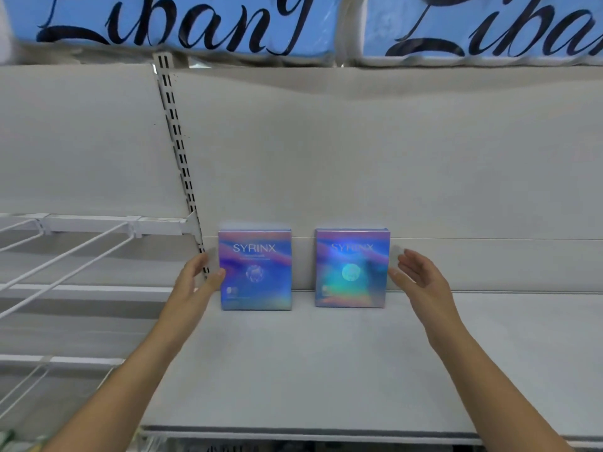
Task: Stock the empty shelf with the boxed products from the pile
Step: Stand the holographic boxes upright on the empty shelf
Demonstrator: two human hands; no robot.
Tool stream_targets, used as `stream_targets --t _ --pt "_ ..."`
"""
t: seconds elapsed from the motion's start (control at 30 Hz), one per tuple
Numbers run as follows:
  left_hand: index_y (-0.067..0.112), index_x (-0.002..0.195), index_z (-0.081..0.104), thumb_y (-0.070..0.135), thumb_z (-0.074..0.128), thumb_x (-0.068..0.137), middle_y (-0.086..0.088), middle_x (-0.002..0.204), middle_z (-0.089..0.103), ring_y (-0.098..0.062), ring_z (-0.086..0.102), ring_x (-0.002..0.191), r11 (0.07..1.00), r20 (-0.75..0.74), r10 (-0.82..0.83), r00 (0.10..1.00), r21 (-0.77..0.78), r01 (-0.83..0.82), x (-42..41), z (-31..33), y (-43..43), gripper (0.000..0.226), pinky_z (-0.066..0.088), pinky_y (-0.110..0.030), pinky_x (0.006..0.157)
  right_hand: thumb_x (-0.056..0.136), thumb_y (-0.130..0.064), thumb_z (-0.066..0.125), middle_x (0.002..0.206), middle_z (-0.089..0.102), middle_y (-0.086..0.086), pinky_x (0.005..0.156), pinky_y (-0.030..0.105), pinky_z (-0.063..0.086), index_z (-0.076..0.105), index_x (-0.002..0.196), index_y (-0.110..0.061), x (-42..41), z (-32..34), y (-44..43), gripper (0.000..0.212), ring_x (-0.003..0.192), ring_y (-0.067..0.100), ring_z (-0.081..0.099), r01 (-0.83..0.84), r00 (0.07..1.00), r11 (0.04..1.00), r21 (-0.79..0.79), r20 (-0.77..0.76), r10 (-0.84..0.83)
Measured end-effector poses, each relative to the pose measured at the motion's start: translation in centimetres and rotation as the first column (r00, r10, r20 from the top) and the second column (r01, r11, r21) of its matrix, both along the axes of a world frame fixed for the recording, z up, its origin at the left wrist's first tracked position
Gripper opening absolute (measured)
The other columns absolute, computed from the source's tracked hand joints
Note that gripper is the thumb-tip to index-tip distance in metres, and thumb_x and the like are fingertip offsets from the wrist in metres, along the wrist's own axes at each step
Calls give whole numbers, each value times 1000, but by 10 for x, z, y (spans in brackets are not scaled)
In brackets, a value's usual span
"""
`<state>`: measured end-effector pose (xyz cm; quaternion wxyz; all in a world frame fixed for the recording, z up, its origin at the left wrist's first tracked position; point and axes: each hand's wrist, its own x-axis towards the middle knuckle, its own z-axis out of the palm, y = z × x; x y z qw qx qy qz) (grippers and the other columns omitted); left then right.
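Observation:
Two iridescent blue-purple boxes marked SYRINX stand upright against the back panel of a grey shelf (326, 370). The left box (255, 269) and the right box (352, 268) are a short gap apart. My left hand (195, 282) is beside the left box with its fingers straight, the thumb tip touching the box's left edge. Just right of the right box, my right hand (419, 277) is held with relaxed, spread fingers; its thumb is at the box's right edge. Neither hand holds anything.
White wire shelves (65, 256) sit in the neighbouring bay to the left, past a slotted upright (177, 141). Blue packs with dark script lettering (195, 24) fill the shelf above. The grey shelf runs on to the right of the boxes.

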<state>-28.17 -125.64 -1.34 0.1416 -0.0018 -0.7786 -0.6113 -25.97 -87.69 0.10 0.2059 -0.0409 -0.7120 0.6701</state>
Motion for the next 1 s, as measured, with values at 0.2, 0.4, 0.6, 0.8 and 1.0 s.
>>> stream_targets --t 0.2,0.4,0.6,0.8,1.0 --pt "48 142 45 63 61 81 29 146 47 13 39 135 997 -42 -73 996 -11 73 68 10 49 64 33 -32 114 93 -8 68 124 67 -24 87 11 49 60 125 -34 51 9 -24 42 120 -7 59 -201 978 979 -9 -61 200" --pt "59 140 42 67 58 76 34 146 44 9 39 136 984 -12 -179 984 1 179 119 -1 88 67 33 -30 108 93 -7 68 136 62 -18 104 28 45 54 137 -29 110 3 -22 51 127 -3 55 -223 974 974 -39 -50 221" --pt "61 142 38 72 58 71 33 146 44 11 41 133 934 -5 -357 934 -6 357 167 -11 113 74 35 -29 105 95 -3 63 139 60 -14 101 23 51 53 138 -23 185 -21 -19 49 128 2 56 -137 990 988 -67 -39 135" --pt "57 145 39 68 58 76 32 150 42 13 38 136 863 33 -505 862 50 503 220 -31 136 72 36 -26 108 95 -4 63 141 57 -14 110 30 46 48 142 -22 269 -40 -20 53 132 2 53 -38 999 996 -79 32 41" --pt "41 150 40 51 64 90 25 154 42 19 40 132 758 -4 -647 762 96 645 266 -34 216 65 36 -12 101 95 -7 64 142 57 -13 117 41 40 50 140 -28 360 -32 49 52 132 0 52 193 981 981 -36 35 -191"
